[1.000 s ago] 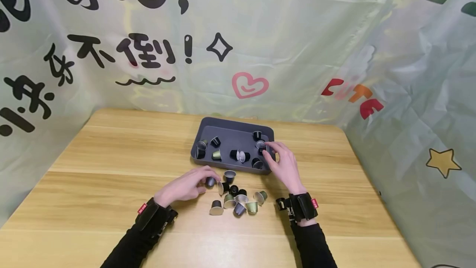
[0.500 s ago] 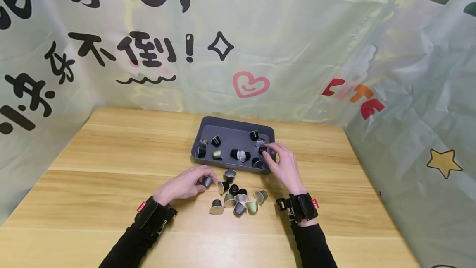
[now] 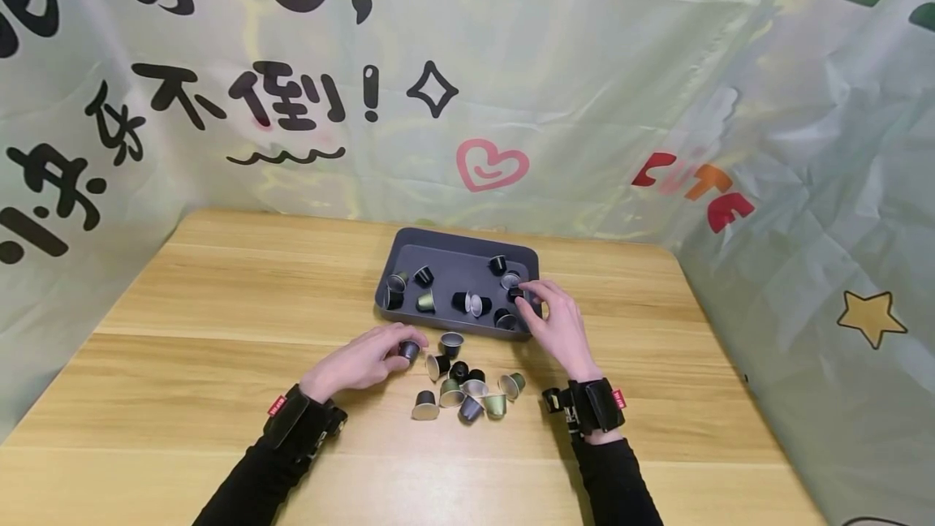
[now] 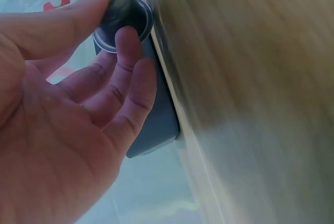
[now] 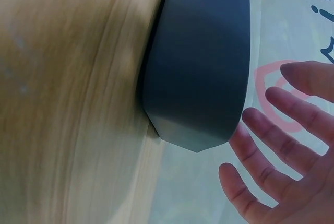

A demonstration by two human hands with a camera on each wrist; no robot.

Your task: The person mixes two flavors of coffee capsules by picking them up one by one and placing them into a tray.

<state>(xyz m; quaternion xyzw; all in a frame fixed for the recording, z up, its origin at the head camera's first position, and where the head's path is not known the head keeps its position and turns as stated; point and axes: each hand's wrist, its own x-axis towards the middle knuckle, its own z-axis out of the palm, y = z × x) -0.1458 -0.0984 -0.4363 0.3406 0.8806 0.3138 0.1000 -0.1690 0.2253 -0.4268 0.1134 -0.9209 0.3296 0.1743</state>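
Observation:
In the head view my left hand (image 3: 359, 360) holds a dark grey coffee capsule (image 3: 409, 351) between thumb and fingers, just in front of the tray. The left wrist view shows the thumb pressed on this dark capsule (image 4: 119, 12), fingertips at its far side. My right hand (image 3: 559, 329) is over the right end of the dark grey tray (image 3: 460, 243), its fingertips near a black capsule (image 3: 515, 294). Seen from the right wrist, that hand (image 5: 292, 156) has loosely spread fingers beside the tray wall (image 5: 201, 67), with nothing visible between them.
Several black, grey and green capsules lie scattered in the tray, among them a green one (image 3: 425, 302). A loose cluster of capsules, including a pale green one (image 3: 495, 406), lies on the wooden table (image 3: 256, 291) before the tray. A printed curtain (image 3: 584, 88) stands behind.
My left hand has drawn the grey capsule slightly away from the cluster and raised it a little. A black capsule at the tray's back right has shifted left. My right hand has barely moved.

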